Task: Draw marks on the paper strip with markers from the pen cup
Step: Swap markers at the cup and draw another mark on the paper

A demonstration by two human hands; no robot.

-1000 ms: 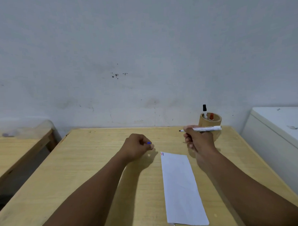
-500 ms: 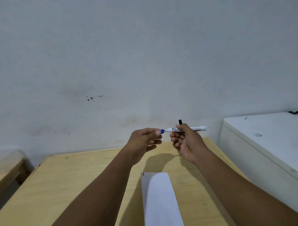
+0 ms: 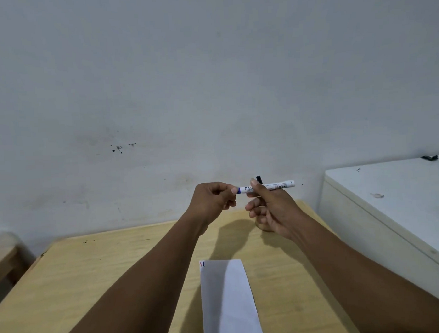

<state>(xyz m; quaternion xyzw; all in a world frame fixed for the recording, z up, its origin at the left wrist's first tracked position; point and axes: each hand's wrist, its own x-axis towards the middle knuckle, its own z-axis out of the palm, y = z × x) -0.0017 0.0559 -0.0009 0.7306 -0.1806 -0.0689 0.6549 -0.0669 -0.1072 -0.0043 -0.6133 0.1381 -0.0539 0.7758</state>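
A white marker (image 3: 276, 186) is held level in front of me, above the far edge of the wooden table (image 3: 93, 283). My right hand (image 3: 269, 209) grips its barrel. My left hand (image 3: 213, 200) is closed on the blue cap (image 3: 238, 190) at the marker's left end, and the cap sits against the barrel. The white paper strip (image 3: 228, 303) lies on the table below, with a short red mark and a blue mark at its top left corner. The pen cup is hidden behind my right hand; only a black marker top (image 3: 258, 179) shows above it.
A white cabinet or appliance (image 3: 389, 210) stands against the table's right side. Part of another wooden surface (image 3: 2, 253) shows at the far left. A grey wall is close behind the table.
Both hands rose from the table and came together. The marker, uncapped a second ago, now has the blue cap at its tip. The view has tilted up and shifted right.
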